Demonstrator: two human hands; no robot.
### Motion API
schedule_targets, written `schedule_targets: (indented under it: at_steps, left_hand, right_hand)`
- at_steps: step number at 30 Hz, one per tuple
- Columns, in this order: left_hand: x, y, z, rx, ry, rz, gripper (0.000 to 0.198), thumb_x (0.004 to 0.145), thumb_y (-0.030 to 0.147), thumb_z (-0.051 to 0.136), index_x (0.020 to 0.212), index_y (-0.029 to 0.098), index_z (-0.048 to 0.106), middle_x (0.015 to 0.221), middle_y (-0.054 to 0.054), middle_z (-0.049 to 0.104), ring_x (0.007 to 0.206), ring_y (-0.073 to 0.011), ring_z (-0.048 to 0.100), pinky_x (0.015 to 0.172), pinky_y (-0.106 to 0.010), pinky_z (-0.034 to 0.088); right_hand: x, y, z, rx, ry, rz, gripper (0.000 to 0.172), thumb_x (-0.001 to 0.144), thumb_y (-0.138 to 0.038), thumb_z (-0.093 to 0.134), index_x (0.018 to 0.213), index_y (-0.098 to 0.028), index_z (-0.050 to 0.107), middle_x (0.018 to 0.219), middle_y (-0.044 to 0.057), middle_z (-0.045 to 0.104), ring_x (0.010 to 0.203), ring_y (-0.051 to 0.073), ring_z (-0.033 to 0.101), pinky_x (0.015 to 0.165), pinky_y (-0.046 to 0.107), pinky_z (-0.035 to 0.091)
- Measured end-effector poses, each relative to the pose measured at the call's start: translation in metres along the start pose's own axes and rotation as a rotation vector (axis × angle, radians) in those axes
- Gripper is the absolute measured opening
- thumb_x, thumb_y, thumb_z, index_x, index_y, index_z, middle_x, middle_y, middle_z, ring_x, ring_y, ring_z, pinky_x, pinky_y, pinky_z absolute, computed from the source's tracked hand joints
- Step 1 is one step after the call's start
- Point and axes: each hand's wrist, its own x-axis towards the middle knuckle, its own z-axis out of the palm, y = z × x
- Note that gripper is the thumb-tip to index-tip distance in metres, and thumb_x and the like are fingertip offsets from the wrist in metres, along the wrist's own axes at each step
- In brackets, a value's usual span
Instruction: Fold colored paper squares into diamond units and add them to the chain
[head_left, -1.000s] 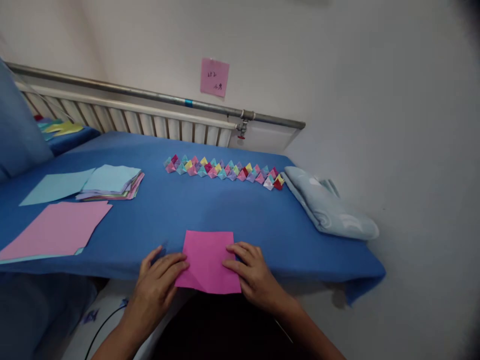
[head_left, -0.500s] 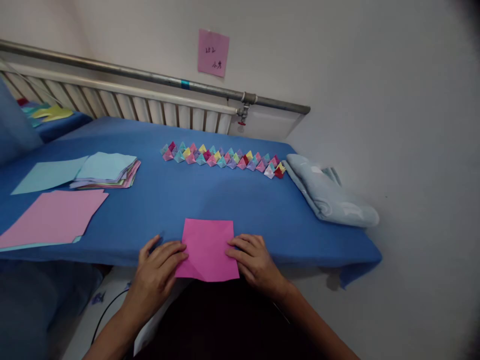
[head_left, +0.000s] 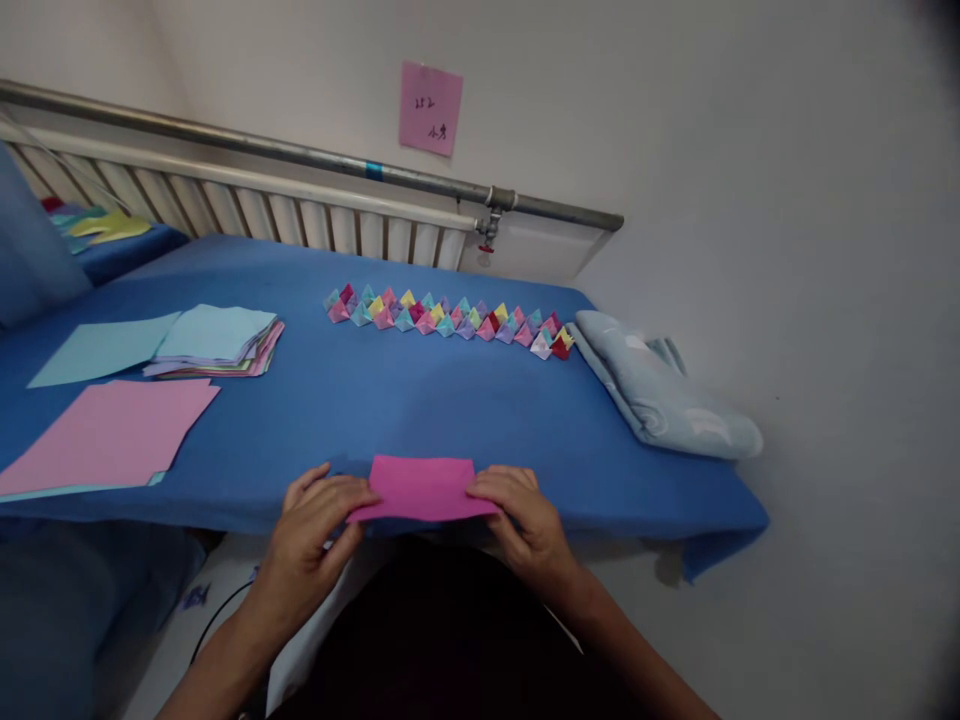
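A bright pink sheet of paper is held at the near edge of the blue-covered table. My left hand pinches its left side, with the fingers on top and the thumb below. On the right side, my right hand grips it the same way. The sheet's near edge is raised off the cloth and looks slightly curved. Across the table behind it runs a double row of small folded paper pieces in many colours.
To the left lie a stack of coloured paper, a light blue sheet and larger pink sheets. A folded grey-blue blanket sits at the right end. Behind the table are a radiator and a pipe.
The near side of the pink paper has been lifted, so the sheet now looks shorter. Both hands have shifted from lying along its sides to pinching them.
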Motion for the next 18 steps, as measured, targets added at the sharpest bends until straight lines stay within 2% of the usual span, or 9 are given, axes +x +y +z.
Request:
schedule_targets:
  at_steps: [2, 4, 6, 8, 13, 18]
  left_hand:
    - [0.011, 0.010, -0.009, -0.133, 0.042, -0.138, 0.015, 0.086, 0.025, 0.055, 0.097, 0.027, 0.064, 0.090, 0.002, 0.070, 0.089, -0.0169, 0.064, 0.095, -0.040, 0.043]
    - [0.022, 0.019, -0.015, -0.295, 0.048, -0.345, 0.011, 0.084, 0.032, 0.058, 0.087, 0.024, 0.064, 0.079, 0.003, 0.066, 0.077, -0.0146, 0.062, 0.076, -0.030, 0.050]
    - [0.031, 0.024, -0.019, -0.462, 0.041, -0.528, 0.016, 0.081, 0.038, 0.060, 0.082, 0.022, 0.063, 0.074, 0.003, 0.062, 0.069, -0.0123, 0.058, 0.063, -0.023, 0.048]
    - [0.036, 0.025, -0.019, -0.592, 0.045, -0.644, 0.020, 0.078, 0.041, 0.063, 0.081, 0.021, 0.063, 0.072, 0.003, 0.059, 0.066, -0.0105, 0.054, 0.059, -0.021, 0.046]
    - [0.039, 0.027, -0.013, -0.728, 0.062, -0.782, 0.025, 0.073, 0.043, 0.067, 0.080, 0.019, 0.065, 0.069, 0.003, 0.058, 0.060, -0.0089, 0.052, 0.054, -0.020, 0.044]
    - [0.040, 0.027, -0.008, -0.715, 0.092, -0.803, 0.025, 0.070, 0.042, 0.068, 0.080, 0.020, 0.064, 0.069, 0.002, 0.062, 0.061, -0.0101, 0.056, 0.054, -0.021, 0.047]
  right_hand:
    - [0.009, -0.011, -0.006, 0.026, 0.030, 0.040, 0.024, 0.088, -0.014, 0.047, 0.102, -0.025, 0.063, 0.092, 0.002, 0.069, 0.093, 0.018, 0.060, 0.087, 0.037, 0.040]
    - [0.019, -0.019, -0.009, 0.067, 0.026, 0.142, 0.020, 0.090, -0.019, 0.047, 0.096, -0.023, 0.065, 0.088, 0.003, 0.068, 0.087, 0.018, 0.059, 0.085, 0.034, 0.042]
    - [0.028, -0.024, -0.008, 0.162, 0.036, 0.289, 0.019, 0.090, -0.025, 0.047, 0.092, -0.022, 0.066, 0.082, 0.002, 0.066, 0.078, 0.016, 0.058, 0.076, 0.029, 0.045]
    - [0.033, -0.024, -0.004, 0.274, 0.053, 0.414, 0.019, 0.089, -0.030, 0.048, 0.088, -0.021, 0.065, 0.078, 0.001, 0.064, 0.073, 0.014, 0.056, 0.069, 0.025, 0.045]
    - [0.034, -0.017, 0.007, 0.437, 0.073, 0.593, 0.017, 0.083, -0.034, 0.053, 0.080, -0.020, 0.062, 0.070, -0.002, 0.057, 0.064, 0.011, 0.049, 0.060, 0.022, 0.042]
    - [0.032, -0.013, 0.013, 0.571, 0.065, 0.718, 0.016, 0.080, -0.035, 0.055, 0.082, -0.020, 0.061, 0.064, -0.004, 0.051, 0.053, 0.009, 0.043, 0.050, 0.020, 0.036]
